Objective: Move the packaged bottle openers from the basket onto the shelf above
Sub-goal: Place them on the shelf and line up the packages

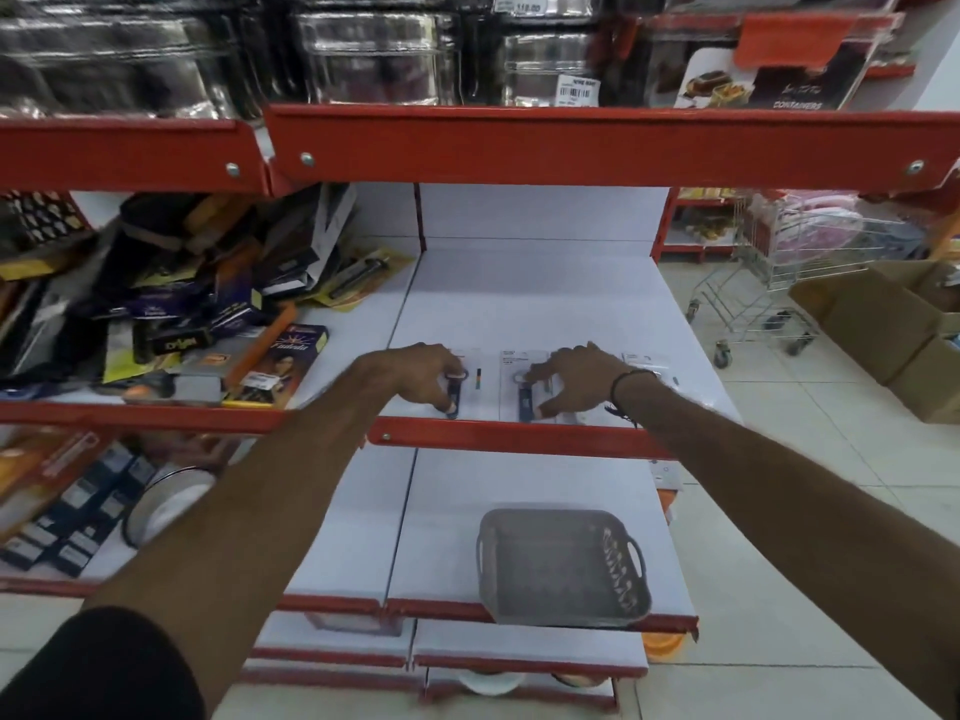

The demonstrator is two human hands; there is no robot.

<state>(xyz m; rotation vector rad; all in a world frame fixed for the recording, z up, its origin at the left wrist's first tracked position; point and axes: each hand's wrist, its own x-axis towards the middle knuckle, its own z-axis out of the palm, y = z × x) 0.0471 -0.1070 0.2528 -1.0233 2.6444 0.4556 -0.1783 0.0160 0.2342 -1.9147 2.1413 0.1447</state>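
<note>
A: Where do we have our hands?

B: Both are out over the front of the white shelf (545,304). Our left hand (415,374) lies on one packaged opener (456,394), thumb and fingertips pinching the dark tool through its pack. Our right hand (574,379) is spread over a second opener (524,400), fingers splayed and pressing down on the pack, not closed round it.

A: So the openers are up on the shelf?

B: Yes, both lie flat near the red front edge, side by side with a small gap between them. A third pack (644,363) shows just past our right wrist, mostly hidden; we cannot tell what is in it.

A: And the basket?

B: The grey basket (563,566) sits on the shelf below, at its front right, tilted a little toward us. We see only its bare floor inside.

A: Anything else around us?

B: A heap of boxes (171,304) fills the shelf section to our left. Shiny tins (374,59) stand on the shelf overhead. Off to the right, on the tiled floor, stand a trolley (763,283) and cardboard cartons (893,330).
</note>
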